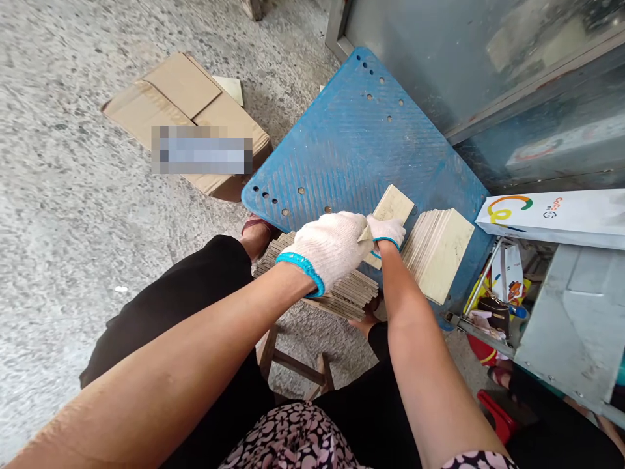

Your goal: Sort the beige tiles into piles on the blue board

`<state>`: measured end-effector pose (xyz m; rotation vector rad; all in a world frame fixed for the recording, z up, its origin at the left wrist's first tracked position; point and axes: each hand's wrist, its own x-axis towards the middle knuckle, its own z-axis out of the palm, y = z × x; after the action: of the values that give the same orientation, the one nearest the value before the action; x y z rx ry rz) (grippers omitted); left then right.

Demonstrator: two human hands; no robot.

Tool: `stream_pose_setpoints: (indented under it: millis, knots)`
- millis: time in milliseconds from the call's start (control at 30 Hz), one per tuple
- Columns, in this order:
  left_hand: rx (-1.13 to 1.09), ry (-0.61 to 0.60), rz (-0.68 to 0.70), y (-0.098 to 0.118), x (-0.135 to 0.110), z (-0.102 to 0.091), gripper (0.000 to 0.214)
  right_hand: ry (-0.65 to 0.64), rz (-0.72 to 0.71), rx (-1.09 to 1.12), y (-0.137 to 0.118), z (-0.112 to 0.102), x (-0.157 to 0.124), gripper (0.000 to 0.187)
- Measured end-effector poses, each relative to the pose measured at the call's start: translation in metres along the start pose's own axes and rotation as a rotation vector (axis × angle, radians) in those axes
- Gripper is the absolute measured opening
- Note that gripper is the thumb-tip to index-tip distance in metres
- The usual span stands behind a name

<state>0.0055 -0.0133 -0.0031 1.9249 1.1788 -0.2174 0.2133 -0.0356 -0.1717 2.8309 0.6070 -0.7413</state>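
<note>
Both hands wear white knit gloves with blue cuffs. My left hand (329, 246) is curled over the near end of a pale rectangular tile (390, 207). My right hand (387, 232) grips the same tile from the right side, fingers closed. The tile is held above a flat stack of thin tiles (352, 292) resting on a small wooden stool (293, 361) between my knees. A second stack of pale tiles (439, 251) leans on edge just to the right of my hands.
A blue ribbed plastic board (356, 137) with holes lies behind the tiles. A cardboard box (190, 117) lies on the concrete floor at the left. On the right are a white carton (551, 215), a grey metal unit (571, 326) and small clutter.
</note>
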Motion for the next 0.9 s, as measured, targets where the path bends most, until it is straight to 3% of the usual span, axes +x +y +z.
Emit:
stream_pose_setpoints:
  millis: [267, 367, 467, 567, 700, 800, 900]
  knots:
    - [-0.003, -0.007, 0.008, 0.001, 0.004, 0.003, 0.043, 0.054, 0.058, 0.057, -0.003, -0.014, -0.011, 0.096]
    - [-0.009, -0.003, 0.019, -0.001, 0.005, 0.001, 0.042, 0.118, -0.137, 0.093, 0.012, -0.023, -0.029, 0.076]
    - [-0.004, 0.000, 0.044, -0.005, 0.005, -0.001, 0.041, 0.188, -0.400, 0.121, 0.049, -0.023, -0.067, 0.049]
    - [-0.017, 0.011, 0.072, -0.007, 0.003, -0.002, 0.042, 0.201, -0.474, 0.187, 0.102, -0.008, -0.122, 0.040]
    - [-0.033, 0.003, 0.080, -0.006, 0.001, -0.001, 0.045, 0.117, -0.613, 0.077, 0.161, 0.029, -0.183, 0.028]
    - [-0.022, 0.015, 0.129, -0.003, 0.001, 0.004, 0.044, -0.015, -0.702, -0.107, 0.175, 0.053, -0.203, 0.030]
    - [-0.007, 0.023, 0.157, -0.001, 0.003, 0.012, 0.044, -0.090, -0.747, -0.335, 0.169, 0.064, -0.207, 0.037]
